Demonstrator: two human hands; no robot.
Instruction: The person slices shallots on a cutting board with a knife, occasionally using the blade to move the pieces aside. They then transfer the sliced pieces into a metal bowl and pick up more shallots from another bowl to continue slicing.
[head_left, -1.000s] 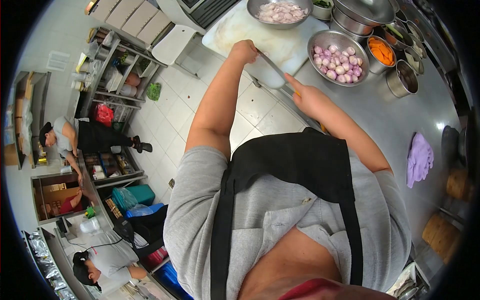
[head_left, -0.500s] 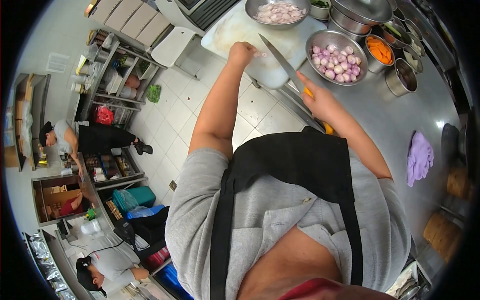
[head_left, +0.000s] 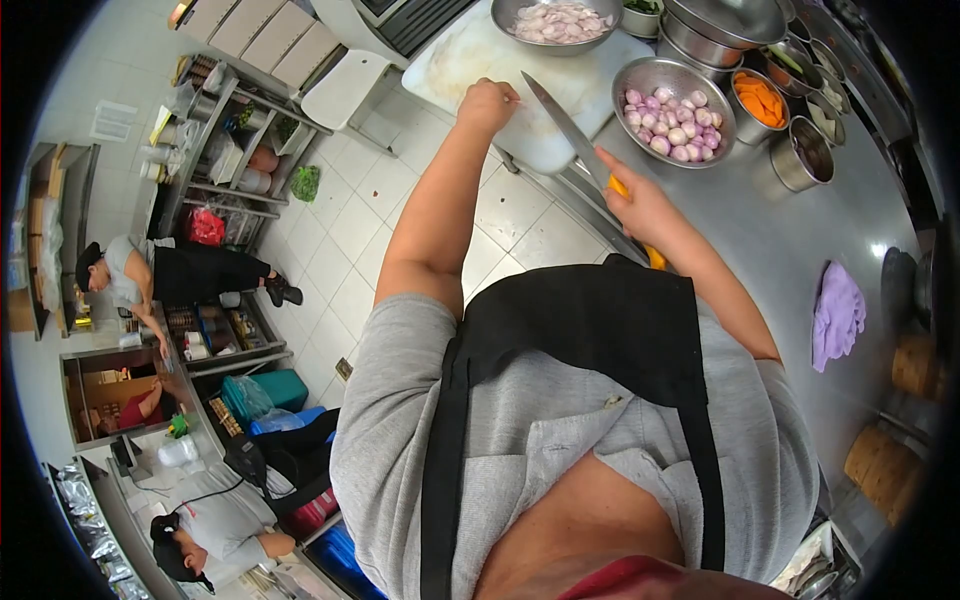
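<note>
My left hand [head_left: 489,106] is closed in a pinch over the near edge of the white cutting board [head_left: 450,62]; what its fingers hold, if anything, is hidden. My right hand [head_left: 636,200] grips the yellow handle of a large kitchen knife [head_left: 562,122], its blade angled up over the board with the tip near my left hand. At the board's far side sits a metal bowl of sliced shallots [head_left: 560,24]. Right of the knife stands a perforated metal bowl [head_left: 640,82] with many peeled whole shallots [head_left: 680,128].
A metal container of orange carrot pieces [head_left: 760,102], a steel pot [head_left: 802,155] and stacked metal bowls [head_left: 695,45] crowd the steel table's far side. A purple cloth [head_left: 838,315] lies on the right. Two people [head_left: 125,275] work at the left; a white chair [head_left: 345,92] stands beyond the board.
The small shallot slices lying beside my left fingers on the board are no longer visible there. My left hand has shifted slightly right; the knife has barely moved.
</note>
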